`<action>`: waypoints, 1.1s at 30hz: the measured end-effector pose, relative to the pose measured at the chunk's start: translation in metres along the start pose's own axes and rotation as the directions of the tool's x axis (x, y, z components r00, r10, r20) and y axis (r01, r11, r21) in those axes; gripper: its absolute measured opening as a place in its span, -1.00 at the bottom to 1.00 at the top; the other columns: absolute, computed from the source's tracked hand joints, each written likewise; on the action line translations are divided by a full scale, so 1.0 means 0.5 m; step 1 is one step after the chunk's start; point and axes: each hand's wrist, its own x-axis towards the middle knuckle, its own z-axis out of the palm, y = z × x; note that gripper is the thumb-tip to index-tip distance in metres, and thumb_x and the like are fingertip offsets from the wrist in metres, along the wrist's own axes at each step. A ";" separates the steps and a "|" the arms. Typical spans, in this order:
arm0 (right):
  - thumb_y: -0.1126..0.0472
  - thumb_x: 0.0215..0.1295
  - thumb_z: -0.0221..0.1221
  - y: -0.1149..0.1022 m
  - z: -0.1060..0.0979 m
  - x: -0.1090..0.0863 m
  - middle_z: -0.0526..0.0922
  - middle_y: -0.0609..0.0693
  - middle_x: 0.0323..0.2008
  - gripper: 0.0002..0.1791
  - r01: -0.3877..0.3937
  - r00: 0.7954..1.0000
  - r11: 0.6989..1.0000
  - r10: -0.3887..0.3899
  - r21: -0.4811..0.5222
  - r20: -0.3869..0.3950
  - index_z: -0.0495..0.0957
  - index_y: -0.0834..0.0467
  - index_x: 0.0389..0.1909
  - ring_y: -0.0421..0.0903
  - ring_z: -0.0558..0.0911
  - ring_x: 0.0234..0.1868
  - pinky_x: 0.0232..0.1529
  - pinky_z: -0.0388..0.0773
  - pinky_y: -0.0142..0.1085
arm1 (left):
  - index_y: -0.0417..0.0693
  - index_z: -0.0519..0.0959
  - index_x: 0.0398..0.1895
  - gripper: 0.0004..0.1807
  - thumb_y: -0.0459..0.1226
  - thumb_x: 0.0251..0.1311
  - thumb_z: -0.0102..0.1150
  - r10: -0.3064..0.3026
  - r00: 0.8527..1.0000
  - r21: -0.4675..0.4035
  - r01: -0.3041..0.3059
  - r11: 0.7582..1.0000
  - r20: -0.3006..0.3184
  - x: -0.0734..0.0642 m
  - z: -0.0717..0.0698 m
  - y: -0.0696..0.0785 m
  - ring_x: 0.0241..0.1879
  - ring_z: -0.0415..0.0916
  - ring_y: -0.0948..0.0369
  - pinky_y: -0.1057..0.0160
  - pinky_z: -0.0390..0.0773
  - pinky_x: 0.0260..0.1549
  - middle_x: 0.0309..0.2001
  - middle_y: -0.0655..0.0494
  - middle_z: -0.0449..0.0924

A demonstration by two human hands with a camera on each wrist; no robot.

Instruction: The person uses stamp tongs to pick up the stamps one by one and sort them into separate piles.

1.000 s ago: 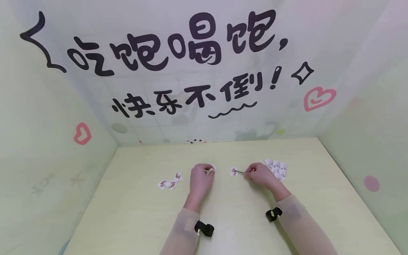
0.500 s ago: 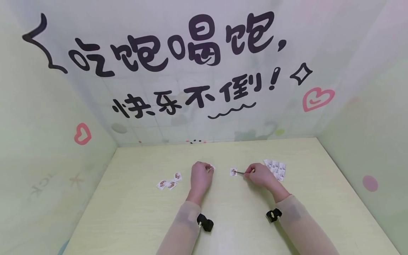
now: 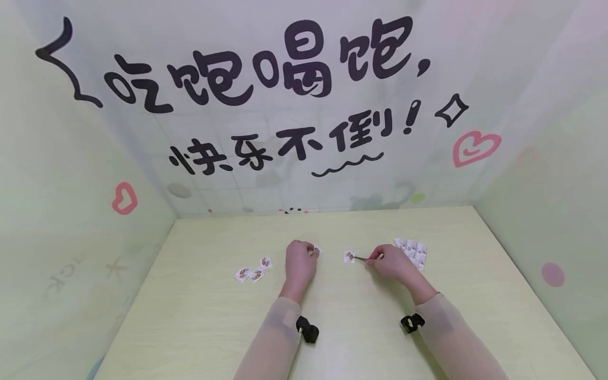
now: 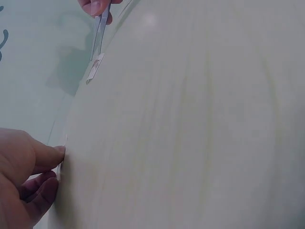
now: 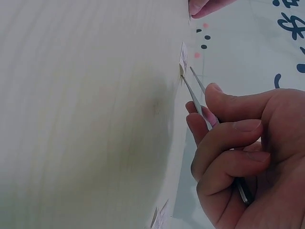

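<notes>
Small white paper squares with a reddish-brown print lie on the table. My left hand (image 3: pixel 300 266) has its thumb and fingertips at one printed square (image 3: pixel 317 249), partly hidden by them; only a thin white edge shows in the left wrist view. My right hand (image 3: pixel 390 261) grips metal tweezers (image 5: pixel 199 102) between thumb and fingers, the other fingers curled. The tweezers' prongs stand apart, with one tip right at the near end of another printed square (image 3: pixel 349 256). In the right wrist view that square (image 5: pixel 183 56) appears nearly edge-on.
Left of my left hand lie several more printed squares (image 3: pixel 257 275), some overlapping. A sheet of pale squares (image 3: pixel 418 250) lies beyond my right hand, partly covered by it. Walls close the light wooden table (image 3: pixel 351 338) at the back and sides.
The left hand has shifted slightly rightward and its fingers have closed in over the printed square. The right hand and tweezers stay almost still at their square.
</notes>
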 end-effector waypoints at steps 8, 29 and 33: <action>0.12 0.46 0.32 0.002 -0.007 -0.009 0.67 0.06 -0.26 -0.85 0.001 1.000 1.000 -0.001 -0.009 0.001 0.69 0.14 -0.22 0.00 0.57 -0.29 -0.31 0.48 -0.19 | -0.29 0.77 -0.13 -0.84 -0.38 0.29 0.48 -0.010 1.000 -0.003 0.011 1.000 0.016 0.000 -0.012 0.008 -0.08 0.59 -0.02 0.00 0.64 0.02 -0.16 -0.07 0.62; 0.15 0.48 0.31 -0.003 -0.005 -0.024 0.66 0.09 -0.23 -0.85 -0.029 0.999 0.999 0.029 0.014 0.016 0.70 0.17 -0.19 0.02 0.55 -0.27 -0.30 0.47 -0.18 | -0.26 0.77 -0.13 -0.84 -0.35 0.31 0.47 -0.050 0.997 -0.006 0.050 0.999 0.066 0.003 -0.026 0.009 -0.04 0.64 -0.04 -0.02 0.64 0.06 -0.13 -0.07 0.69; 0.15 0.48 0.31 -0.003 -0.006 -0.033 0.65 0.08 -0.25 -0.85 -0.033 0.999 0.999 0.033 0.020 -0.003 0.70 0.17 -0.18 0.02 0.55 -0.29 -0.31 0.48 -0.18 | -0.25 0.77 -0.13 -0.84 -0.34 0.32 0.47 -0.046 0.996 -0.015 0.047 0.999 0.073 0.004 -0.026 0.009 -0.04 0.66 -0.04 -0.01 0.65 0.06 -0.14 -0.07 0.72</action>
